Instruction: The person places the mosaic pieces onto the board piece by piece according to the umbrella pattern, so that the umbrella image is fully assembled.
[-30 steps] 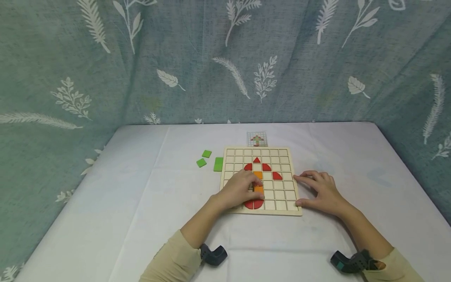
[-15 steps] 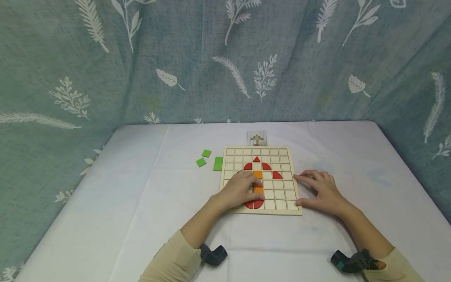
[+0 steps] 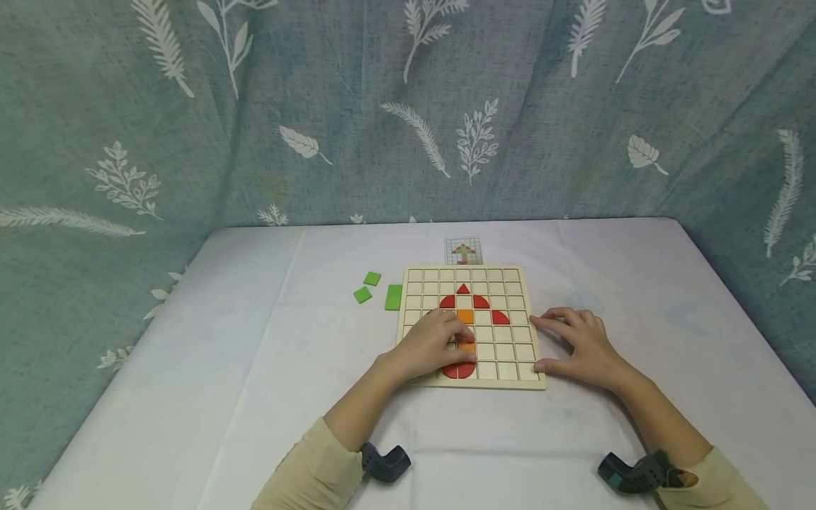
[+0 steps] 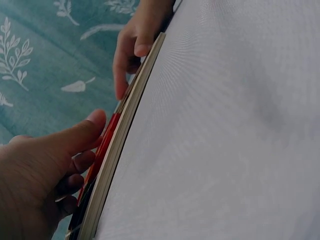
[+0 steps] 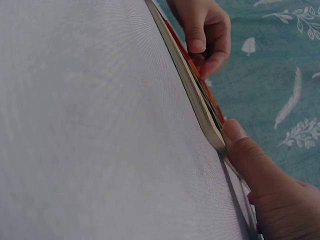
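Observation:
In the head view, a wooden grid board [image 3: 509, 353] lies on the white table. Red and orange tiles sit in it, among them a red triangle [image 3: 463, 290], rounded red pieces [image 3: 500, 318] and an orange square [image 3: 465, 316]. My left hand [image 3: 433, 343] is over the board's middle, thumb and index finger curled at either side of a lower orange tile [image 3: 467, 348], pinching it; the palm hides nearby cells. My right hand [image 3: 583, 347] has thumb and index finger spread, their tips touching the board's right edge. The left wrist view shows the left thumb [image 4: 85, 132] above red tiles.
Two small green squares [image 3: 363, 295] and a larger green piece [image 3: 393, 297] lie left of the board. Behind it is a small pattern card [image 3: 463, 251]. A patterned teal curtain [image 3: 357, 106] hangs along the back of the table [image 3: 287, 368].
The left index finger has come down slightly, nearer the thumb, over the lower orange tile. My right hand stays at the board's edge.

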Demonstrator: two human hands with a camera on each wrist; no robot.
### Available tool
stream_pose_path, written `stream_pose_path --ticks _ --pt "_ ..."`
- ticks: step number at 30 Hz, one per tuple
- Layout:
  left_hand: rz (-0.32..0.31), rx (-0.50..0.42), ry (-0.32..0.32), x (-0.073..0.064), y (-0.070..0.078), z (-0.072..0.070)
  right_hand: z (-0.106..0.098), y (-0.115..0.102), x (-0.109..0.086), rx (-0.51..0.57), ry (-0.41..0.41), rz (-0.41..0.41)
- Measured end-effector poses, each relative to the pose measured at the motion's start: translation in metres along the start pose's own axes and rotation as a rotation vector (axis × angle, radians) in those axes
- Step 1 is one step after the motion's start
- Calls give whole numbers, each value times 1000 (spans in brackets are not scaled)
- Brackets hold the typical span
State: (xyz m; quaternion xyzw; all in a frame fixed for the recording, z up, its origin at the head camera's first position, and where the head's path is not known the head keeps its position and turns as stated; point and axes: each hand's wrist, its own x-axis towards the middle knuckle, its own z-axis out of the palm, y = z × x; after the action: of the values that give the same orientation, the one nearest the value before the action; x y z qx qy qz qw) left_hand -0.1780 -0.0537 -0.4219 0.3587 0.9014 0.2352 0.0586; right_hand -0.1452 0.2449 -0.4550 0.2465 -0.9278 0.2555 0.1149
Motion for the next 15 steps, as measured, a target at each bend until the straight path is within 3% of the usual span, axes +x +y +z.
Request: stream_pose_path --ticks 7,15 --pt "6 -6 -7 0 0 -2 1 1 1 -12 5 3" --pt "-38 -58 -5 -1 2 -9 2 -1 1 -14 0 20"
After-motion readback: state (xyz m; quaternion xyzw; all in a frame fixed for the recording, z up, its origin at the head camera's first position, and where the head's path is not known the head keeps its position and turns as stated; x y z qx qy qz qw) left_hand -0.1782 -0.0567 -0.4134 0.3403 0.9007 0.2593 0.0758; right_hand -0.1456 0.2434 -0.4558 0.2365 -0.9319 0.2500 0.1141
